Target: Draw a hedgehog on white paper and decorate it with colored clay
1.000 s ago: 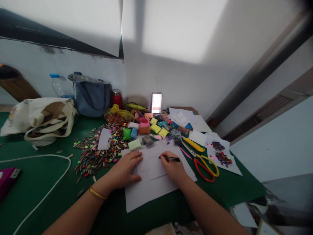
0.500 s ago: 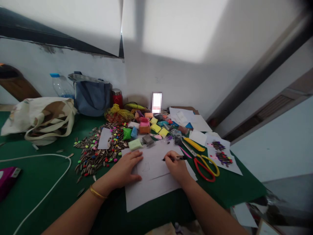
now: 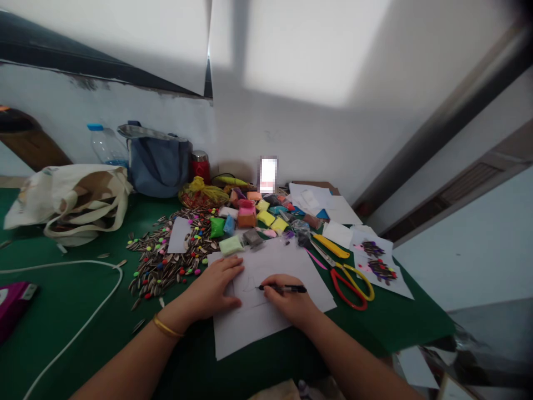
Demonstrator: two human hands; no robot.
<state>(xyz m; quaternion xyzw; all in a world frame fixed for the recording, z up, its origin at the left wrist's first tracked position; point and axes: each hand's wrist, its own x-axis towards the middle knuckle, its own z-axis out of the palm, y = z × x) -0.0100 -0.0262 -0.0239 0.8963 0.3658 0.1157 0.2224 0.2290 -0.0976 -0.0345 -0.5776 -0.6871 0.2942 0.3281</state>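
White sheets of paper [image 3: 250, 333] lie stacked in front of me, with a faint curved outline drawn on the top one. My left hand [image 3: 219, 286] rests flat on the left side of the sheets, thumb and fingers apart. A black pen [image 3: 287, 289] is pinched in my right hand [image 3: 287, 300], its tip pointing left, at the right of the outline. Whether the tip touches the paper I cannot tell. Just right of the sheets lie scissors [image 3: 350, 283] with one red and one yellow handle, and a yellow utility knife [image 3: 331, 245].
Sunflower seeds [image 3: 158, 272] mixed with coloured pompoms spread left of the paper. Behind it sit several coloured clay packets [image 3: 245, 216] and a lit phone [image 3: 267, 175]. A decorated sheet [image 3: 381, 261] lies at right. A white cable [image 3: 95, 305] and a cloth bag [image 3: 83, 200] are at left.
My right hand has moved left and slightly down with the pen, bringing its tip near the drawn outline. My left hand stays in place on the paper.
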